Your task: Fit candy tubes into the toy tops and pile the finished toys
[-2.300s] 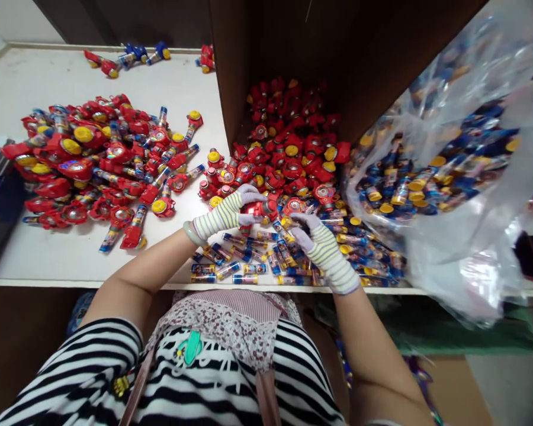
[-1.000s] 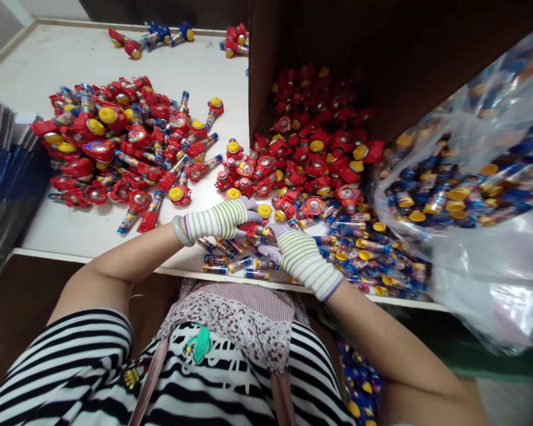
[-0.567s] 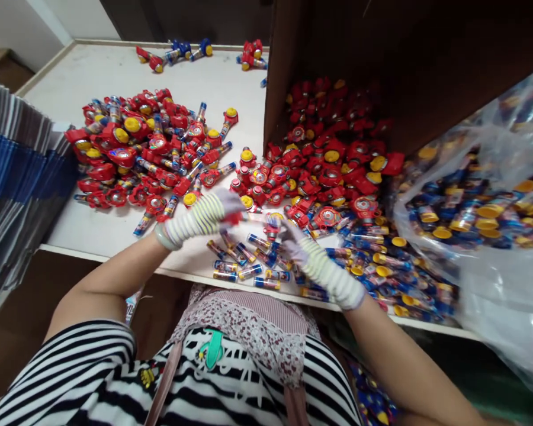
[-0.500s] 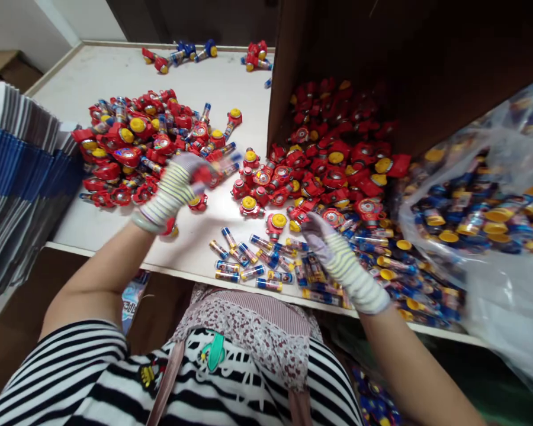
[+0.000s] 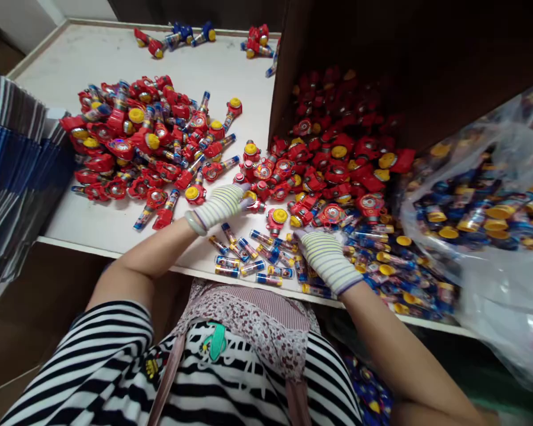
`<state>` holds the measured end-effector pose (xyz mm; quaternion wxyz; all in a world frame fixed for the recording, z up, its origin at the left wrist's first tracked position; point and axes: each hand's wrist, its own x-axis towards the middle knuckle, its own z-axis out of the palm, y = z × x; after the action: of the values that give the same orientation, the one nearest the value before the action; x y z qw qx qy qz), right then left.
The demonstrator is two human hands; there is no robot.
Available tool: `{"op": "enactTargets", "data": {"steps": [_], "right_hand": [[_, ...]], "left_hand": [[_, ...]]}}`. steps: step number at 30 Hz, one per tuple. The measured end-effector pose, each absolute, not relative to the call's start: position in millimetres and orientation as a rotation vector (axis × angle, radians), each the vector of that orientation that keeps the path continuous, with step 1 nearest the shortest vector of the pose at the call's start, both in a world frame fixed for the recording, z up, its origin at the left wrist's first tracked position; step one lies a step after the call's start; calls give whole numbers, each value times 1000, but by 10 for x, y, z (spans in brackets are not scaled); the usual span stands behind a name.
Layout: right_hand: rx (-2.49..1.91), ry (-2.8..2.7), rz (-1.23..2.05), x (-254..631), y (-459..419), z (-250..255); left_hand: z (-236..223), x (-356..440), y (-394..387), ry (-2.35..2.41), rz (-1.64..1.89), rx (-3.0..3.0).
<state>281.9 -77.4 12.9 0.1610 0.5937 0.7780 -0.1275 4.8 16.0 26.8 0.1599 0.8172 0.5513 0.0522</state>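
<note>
Left hand [image 5: 220, 206] back at red toy [image 5: 254, 205] | right hand [image 5: 327, 261] on blue tubes [image 5: 373, 269] | hands apart | table edge [image 5: 71, 244] close

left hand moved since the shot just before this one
Yes, the left hand has moved right, closer to the brown panel standing on the table.

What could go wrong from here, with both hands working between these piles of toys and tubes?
The loose capped tubes lie near the front edge of the white table, so they could roll off. The right hand sits where tubes meet the red toy heap, so it might mix the two or start the heap sliding. The left hand is also close to that heap and could knock pieces loose.
</note>
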Motion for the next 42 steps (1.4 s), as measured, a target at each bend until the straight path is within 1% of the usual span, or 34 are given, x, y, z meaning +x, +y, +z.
{"op": "enactTargets", "data": {"steps": [3,6,9,13,16,19,21,23,26,29,32,37,39,41,42], "right_hand": [[1623,2202,-302,2693,-720,87],[1646,2263,-321,2733,-727,17],[1667,2353,-418,2857,-750,-22],[1753,2456,-561,2966,-766,19],[1857,2505,-689,2954,-800,46],[1948,2594,-844,2904,-878,8],[1989,2665,-903,2853,-946,-38],[2014,2716,-933,2772,-1008,-67],[2012,2755,-973,2592,-1062,-38],[1995,2746,-955,2430,-1079,45],[1998,2742,-885,2381,-1094,76],[1993,2751,-735,2432,-1126,2],[2020,2701,-741,2432,-1140,-4],[2046,2663,-908,2415,-1161,12],[2050,2648,-1092,2403,-1175,24]], "left_hand": [[19,346,52,1638,49,2324],[-111,330,-18,1631,211,2267],[-189,247,-52,1545,406,2154],[-229,275,4,1563,472,1995],[-221,371,71,1670,395,1986],[-197,387,78,1666,358,1903],[-159,330,13,1614,450,1780],[-92,254,-105,1526,636,1636],[47,182,-308,1300,857,1482],[176,179,-436,1155,913,1439],[257,206,-475,1096,874,1438],[291,307,-500,1024,840,1525],[270,344,-510,1026,848,1593],[244,359,-519,1013,829,1658],[237,358,-525,996,815,1676]]}}
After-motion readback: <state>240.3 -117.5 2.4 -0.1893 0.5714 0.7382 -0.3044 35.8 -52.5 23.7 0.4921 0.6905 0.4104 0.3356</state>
